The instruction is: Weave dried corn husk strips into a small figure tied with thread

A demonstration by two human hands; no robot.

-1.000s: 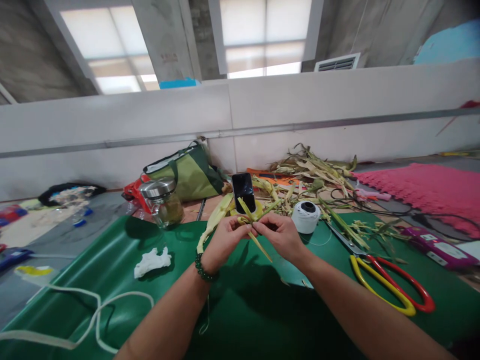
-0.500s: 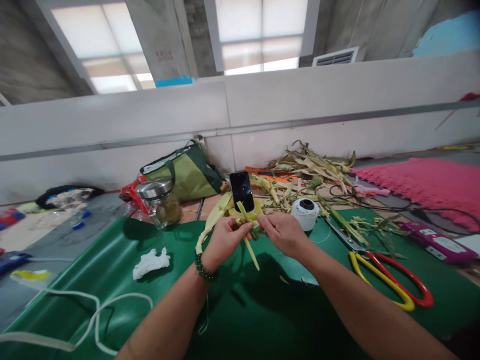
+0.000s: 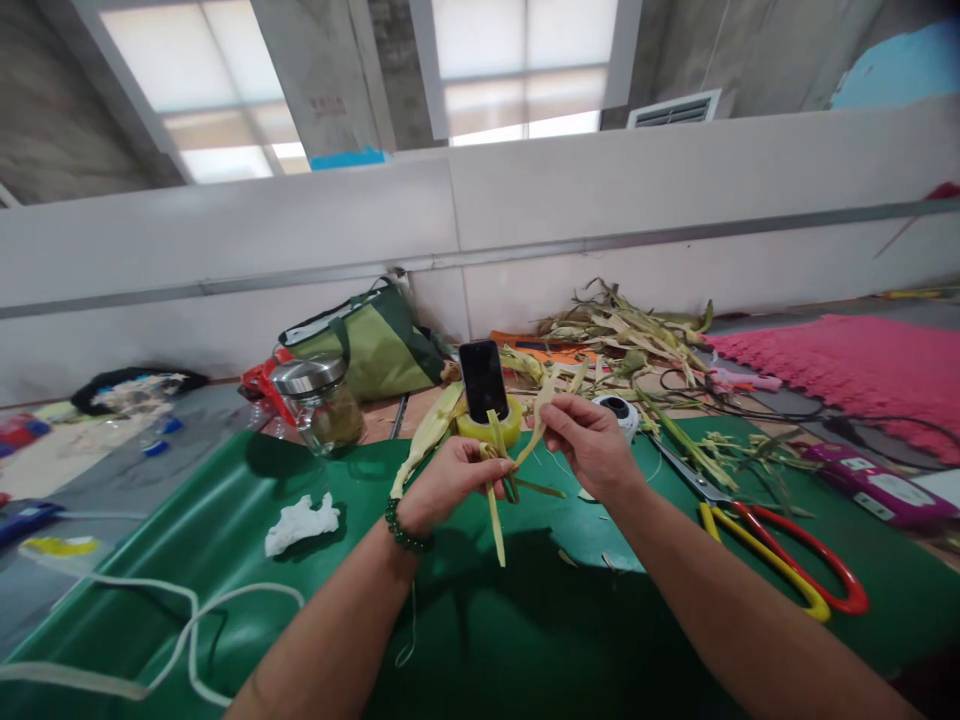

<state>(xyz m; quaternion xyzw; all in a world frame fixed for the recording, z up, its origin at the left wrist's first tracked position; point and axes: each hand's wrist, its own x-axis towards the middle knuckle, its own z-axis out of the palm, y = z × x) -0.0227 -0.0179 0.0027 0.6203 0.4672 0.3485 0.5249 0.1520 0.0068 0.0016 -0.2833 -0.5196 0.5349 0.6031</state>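
My left hand (image 3: 457, 478) pinches a small bundle of crossed corn husk strips (image 3: 496, 525) between thumb and fingers, their ends sticking out above, below and to the right. A pale husk strip (image 3: 537, 422) runs from that bundle up to my right hand (image 3: 589, 440), which grips its far part with closed fingers. Behind my left wrist a longer corn husk (image 3: 433, 430) extends upward. Just beyond the hands a phone (image 3: 483, 378) leans upright on a roll of yellow tape (image 3: 510, 424). My right hand partly hides a spool of white thread (image 3: 621, 412).
Scissors (image 3: 780, 545) with red and yellow handles lie at right on the green mat (image 3: 315, 620). At left are a glass jar (image 3: 330, 415), crumpled tissue (image 3: 301, 522) and a white cord (image 3: 191, 610). Behind lie a green bag (image 3: 367, 350) and a husk pile (image 3: 630, 330).
My right hand has moved right and up, away from my left, drawing a husk strip out between them. My left hand stays nearly in place, and the bundle in it has turned slightly.
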